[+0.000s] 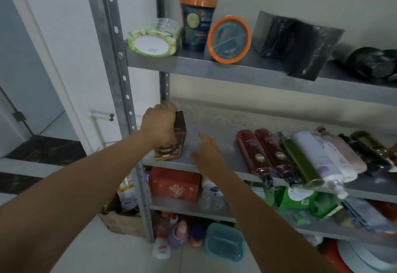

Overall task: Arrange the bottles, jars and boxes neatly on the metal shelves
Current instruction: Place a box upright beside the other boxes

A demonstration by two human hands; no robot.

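Note:
My left hand (160, 125) grips the top of a dark box with a gold pattern (174, 148), which stands at the left end of the middle metal shelf (214, 139). My right hand (207, 152) hovers open just right of the box, holding nothing. Further right on the same shelf, several bottles lie side by side: two dark red ones (264, 154), a green one (300, 161) and a white one (318, 154). The top shelf (236, 70) carries a green-rimmed jar on its side (153, 38), an upright orange-lidded tub (196, 22), another tipped over (229, 39) and a black box (294, 42).
Below, a red box (174, 184) and green packs (300, 199) fill the lower shelf. Bottles and a teal basin (224, 242) sit on the floor under the rack. The perforated steel upright (120, 68) stands left of my left arm. A doorway lies to the far left.

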